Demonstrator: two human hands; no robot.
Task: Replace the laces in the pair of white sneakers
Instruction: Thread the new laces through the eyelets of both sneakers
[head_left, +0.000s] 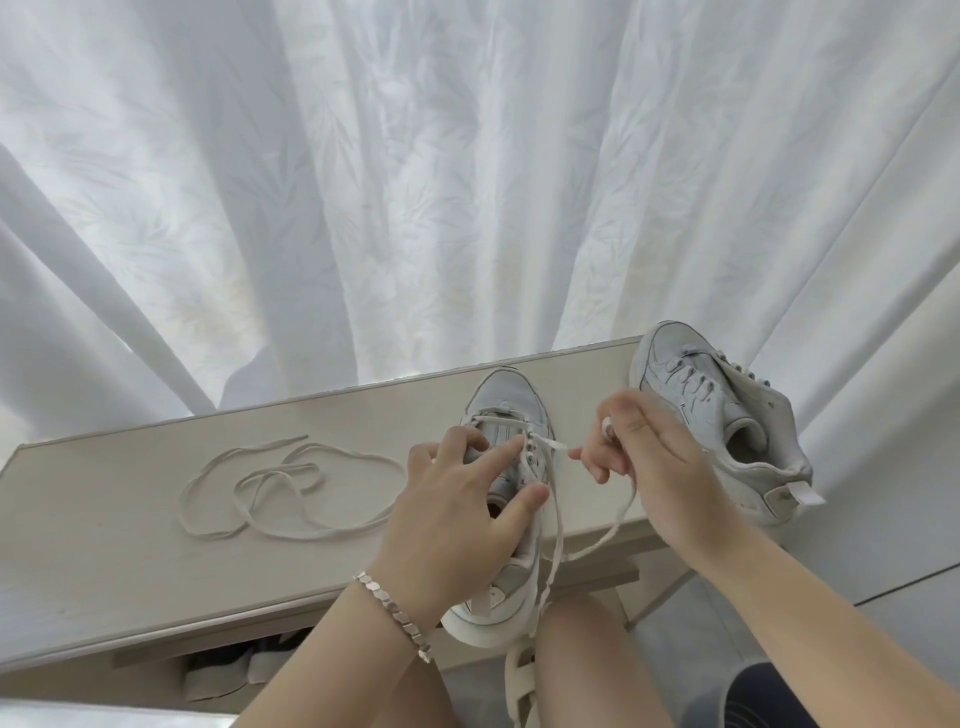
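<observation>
Worktop (130, 545), pale and long, runs across the lower half of the view in front of a white curtain (415, 182) with a faint leaf pattern. Near the middle stands the near sneaker (506, 415), toe toward 12 o'clock and heel hanging over the worktop's front edge at 6 o'clock. The left hand (457, 514), with a silver bracelet (395, 613) at its wrist, lies over the shoe's opening: its grip is closed round the near sneaker, thumb at the collar, index finger stretched onto the eyelets, the other fingers curled over the side at 9 o'clock. The threaded lace (553, 444) leaves the eyelets toward 3 o'clock, where the right hand (639, 457) has its grip pinched together on it; slack from that hand droops toward 7 o'clock and loops back up along the shoe. At 2 o'clock from the near sneaker, well apart from it, the far sneaker (717, 415) lies tilted at the worktop's end, laced, its heel jutting past the edge. At 9 o'clock from the near sneaker a loose lace (270, 473) lies in flat overlapping loops on the worktop, touched by neither hand. A bare knee (582, 665) shows at 6 o'clock.
</observation>
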